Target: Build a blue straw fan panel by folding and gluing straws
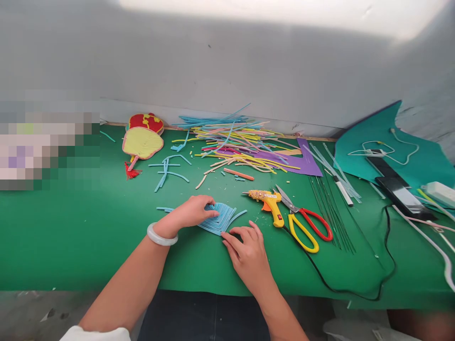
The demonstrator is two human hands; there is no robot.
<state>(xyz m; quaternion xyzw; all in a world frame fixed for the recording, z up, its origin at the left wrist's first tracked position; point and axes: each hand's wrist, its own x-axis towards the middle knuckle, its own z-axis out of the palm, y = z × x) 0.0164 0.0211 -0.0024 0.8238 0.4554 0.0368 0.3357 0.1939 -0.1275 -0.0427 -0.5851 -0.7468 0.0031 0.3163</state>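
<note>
A flat panel of light blue pipe cleaners (226,215), laid side by side in nested angles, lies on the green table in front of me. My left hand (194,211), with a pale bangle at its wrist, grips the panel's left side, thumb on top. At the lower right corner of the panel, my right hand (248,251) pinches the edge between thumb and fingertips. Loose blue ends stick out at both sides. Right of the panel lie a yellow glue gun (266,201) and scissors (302,215) with one red and one yellow handle.
Behind the panel spreads a heap of coloured pipe cleaners (234,135) beside purple sheet material (309,163). A yellow fan (142,143) lies back left. Thin dark wires (329,213), glue sticks, phones (405,196) and cables cover the right side. The glue gun's black cord (330,286) loops near the front edge.
</note>
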